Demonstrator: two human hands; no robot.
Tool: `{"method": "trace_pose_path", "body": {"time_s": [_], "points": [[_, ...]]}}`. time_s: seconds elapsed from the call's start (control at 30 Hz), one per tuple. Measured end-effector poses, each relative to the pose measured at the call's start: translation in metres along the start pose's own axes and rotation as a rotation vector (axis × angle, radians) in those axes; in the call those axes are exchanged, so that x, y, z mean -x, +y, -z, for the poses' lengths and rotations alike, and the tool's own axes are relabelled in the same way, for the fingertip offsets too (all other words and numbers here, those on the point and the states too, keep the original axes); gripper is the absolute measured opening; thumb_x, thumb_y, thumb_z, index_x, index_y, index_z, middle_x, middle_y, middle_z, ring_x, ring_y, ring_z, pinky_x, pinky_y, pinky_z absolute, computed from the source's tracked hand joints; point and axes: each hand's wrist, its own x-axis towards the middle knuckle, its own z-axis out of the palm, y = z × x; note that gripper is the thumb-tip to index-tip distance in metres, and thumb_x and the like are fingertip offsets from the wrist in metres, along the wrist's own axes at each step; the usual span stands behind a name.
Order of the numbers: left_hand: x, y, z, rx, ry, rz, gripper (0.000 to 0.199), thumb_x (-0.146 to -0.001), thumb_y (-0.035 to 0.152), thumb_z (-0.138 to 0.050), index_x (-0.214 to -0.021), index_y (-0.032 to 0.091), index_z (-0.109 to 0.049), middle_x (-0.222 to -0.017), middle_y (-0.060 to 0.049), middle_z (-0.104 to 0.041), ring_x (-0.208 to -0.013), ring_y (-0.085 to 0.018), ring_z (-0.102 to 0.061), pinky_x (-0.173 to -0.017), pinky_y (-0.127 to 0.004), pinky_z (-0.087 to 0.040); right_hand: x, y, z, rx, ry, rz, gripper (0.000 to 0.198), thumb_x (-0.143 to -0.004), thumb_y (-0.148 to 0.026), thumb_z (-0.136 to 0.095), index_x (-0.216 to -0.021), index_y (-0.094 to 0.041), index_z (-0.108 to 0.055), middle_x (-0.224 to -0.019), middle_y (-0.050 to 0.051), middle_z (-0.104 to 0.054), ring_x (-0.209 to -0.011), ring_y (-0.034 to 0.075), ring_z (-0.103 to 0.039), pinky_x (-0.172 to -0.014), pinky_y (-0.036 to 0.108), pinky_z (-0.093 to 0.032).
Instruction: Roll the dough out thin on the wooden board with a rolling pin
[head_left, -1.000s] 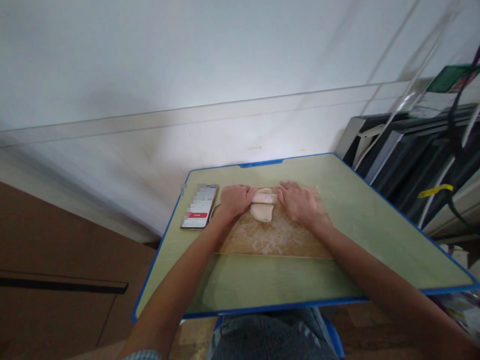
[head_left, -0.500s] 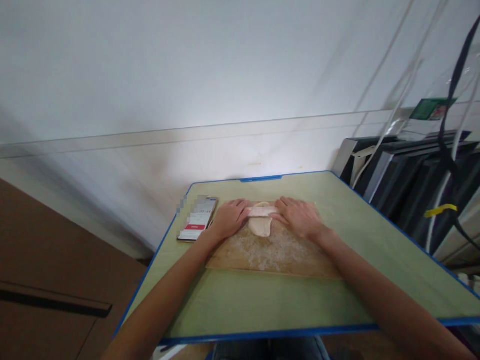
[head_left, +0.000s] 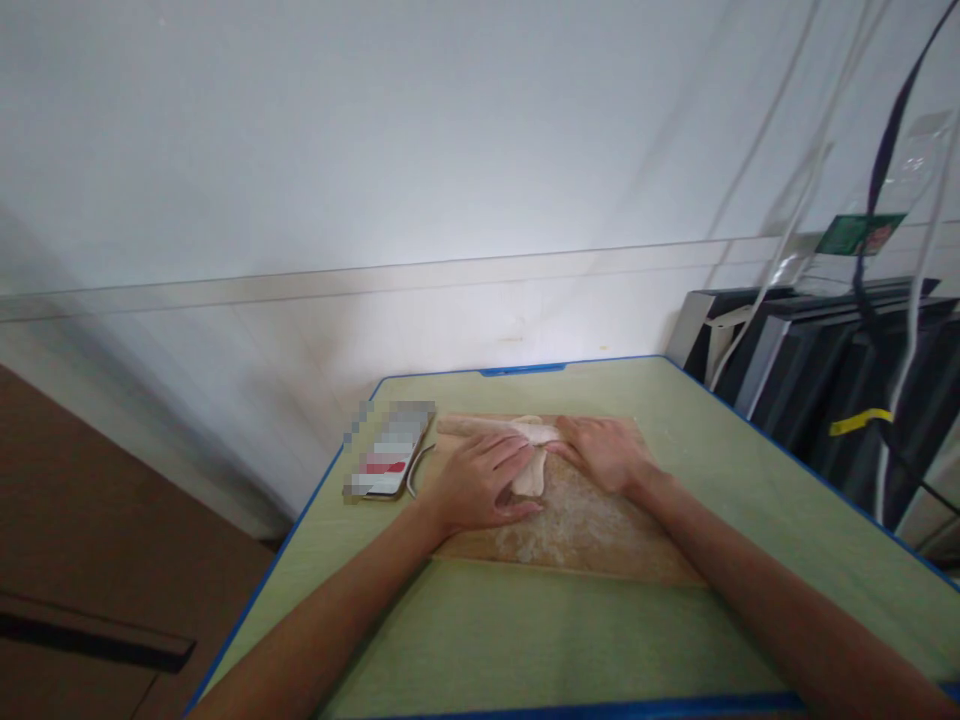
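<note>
A flattened piece of dough (head_left: 531, 478) lies on a flour-dusted wooden board (head_left: 570, 545). Across its far part rests a pale, floury rolling pin (head_left: 469, 427), its left end bare. My right hand (head_left: 604, 450) is closed around the pin's right end. My left hand (head_left: 480, 478) is off the pin's end, stretched over the left side of the dough with thumb and fingers apart. It hides part of the dough, and I cannot tell how firmly it touches it.
A phone (head_left: 391, 455) lies left of the board, with a thin curved band (head_left: 417, 472) beside it. The green tabletop (head_left: 540, 640) has a blue edge. Dark folders or panels (head_left: 817, 370) and hanging cables (head_left: 911, 330) stand at the right. A white wall (head_left: 450, 150) rises behind.
My left hand has let go of the rolling pin's left end and moved nearer and right, over the dough. My right hand stays on the pin. The view has tilted slightly up.
</note>
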Motion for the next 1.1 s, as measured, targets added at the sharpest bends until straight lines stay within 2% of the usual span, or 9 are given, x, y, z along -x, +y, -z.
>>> {"method": "trace_pose_path", "body": {"time_s": [0.27, 0.47, 0.57, 0.7, 0.8, 0.87, 0.97, 1.03, 1.1], "points": [[0.003, -0.006, -0.009, -0.087, -0.047, -0.068, 0.043, -0.089, 0.047, -0.049, -0.113, 0.014, -0.061, -0.113, -0.013, -0.068, -0.108, -0.022, -0.062, -0.095, -0.035, -0.050, 0.000, -0.005, 0.002, -0.035, 0.035, -0.110, 0.041, -0.096, -0.049, -0.027, -0.104, -0.020, -0.055, -0.095, 0.010, -0.071, -0.088, 0.024, -0.067, -0.067, 0.030, -0.041], [0.003, -0.008, -0.011, -0.155, 0.063, -0.074, 0.030, -0.096, 0.027, -0.040, -0.108, 0.012, -0.063, -0.105, -0.011, -0.071, -0.101, -0.019, -0.066, -0.087, -0.031, -0.053, -0.006, 0.009, -0.010, -0.237, 0.176, -0.387, 0.036, -0.099, -0.039, -0.019, -0.105, -0.020, -0.048, -0.086, 0.008, -0.070, -0.077, 0.022, -0.066, -0.058, 0.028, -0.034], [-0.005, -0.007, 0.005, -0.046, 0.100, 0.078, 0.034, -0.096, 0.033, -0.038, -0.095, 0.014, -0.067, -0.092, -0.009, -0.073, -0.085, -0.019, -0.068, -0.077, -0.030, -0.053, -0.007, 0.012, -0.014, -0.252, 0.227, -0.416, 0.034, -0.099, -0.039, -0.020, -0.103, -0.020, -0.047, -0.086, 0.008, -0.069, -0.077, 0.022, -0.066, -0.057, 0.028, -0.032], [-0.027, -0.010, 0.033, 0.260, 0.093, 0.500, 0.040, -0.093, 0.040, -0.039, -0.072, 0.016, -0.064, -0.067, -0.001, -0.066, -0.062, -0.015, -0.060, -0.056, -0.024, -0.043, -0.006, 0.011, -0.015, -0.225, 0.242, -0.367, 0.032, -0.099, -0.041, -0.022, -0.101, -0.021, -0.047, -0.085, 0.007, -0.069, -0.073, 0.022, -0.066, -0.056, 0.028, -0.031], [-0.042, -0.019, 0.032, 0.455, -0.021, 0.642, 0.042, -0.089, 0.042, -0.040, -0.060, 0.016, -0.056, -0.056, 0.002, -0.056, -0.055, -0.013, -0.053, -0.050, -0.023, -0.037, -0.005, 0.009, -0.014, -0.224, 0.231, -0.343, 0.031, -0.099, -0.041, -0.023, -0.100, -0.021, -0.046, -0.084, 0.007, -0.070, -0.073, 0.022, -0.066, -0.056, 0.029, -0.031], [-0.048, -0.023, 0.020, 0.461, -0.130, 0.643, 0.038, -0.086, 0.039, -0.043, -0.059, 0.016, -0.056, -0.059, 0.001, -0.059, -0.060, -0.015, -0.056, -0.056, -0.025, -0.041, -0.005, 0.009, -0.013, -0.228, 0.222, -0.342, 0.031, -0.099, -0.042, -0.023, -0.099, -0.021, -0.046, -0.084, 0.007, -0.070, -0.074, 0.022, -0.066, -0.056, 0.029, -0.031], [-0.052, -0.019, 0.001, 0.370, -0.098, 0.627, 0.025, -0.086, 0.033, -0.048, -0.087, 0.014, -0.064, -0.092, -0.006, -0.069, -0.088, -0.020, -0.062, -0.081, -0.031, -0.047, -0.006, 0.010, -0.013, -0.230, 0.223, -0.355, 0.032, -0.099, -0.042, -0.023, -0.100, -0.021, -0.046, -0.084, 0.007, -0.070, -0.075, 0.022, -0.067, -0.056, 0.029, -0.031], [-0.054, -0.009, -0.007, 0.344, -0.113, 0.579, 0.032, -0.091, 0.033, -0.042, -0.106, 0.013, -0.061, -0.110, -0.010, -0.067, -0.104, -0.020, -0.060, -0.094, -0.032, -0.044, -0.006, 0.010, -0.013, -0.226, 0.219, -0.363, 0.032, -0.099, -0.042, -0.023, -0.100, -0.021, -0.046, -0.085, 0.007, -0.070, -0.076, 0.022, -0.067, -0.057, 0.028, -0.032], [-0.053, 0.003, -0.012, 0.293, -0.213, 0.497, 0.039, -0.095, 0.035, -0.034, -0.116, 0.013, -0.058, -0.120, -0.012, -0.063, -0.114, -0.019, -0.056, -0.101, -0.033, -0.040, -0.007, 0.009, -0.014, -0.217, 0.207, -0.368, 0.033, -0.099, -0.043, -0.023, -0.101, -0.021, -0.047, -0.086, 0.007, -0.070, -0.076, 0.022, -0.067, -0.057, 0.028, -0.032]]}}
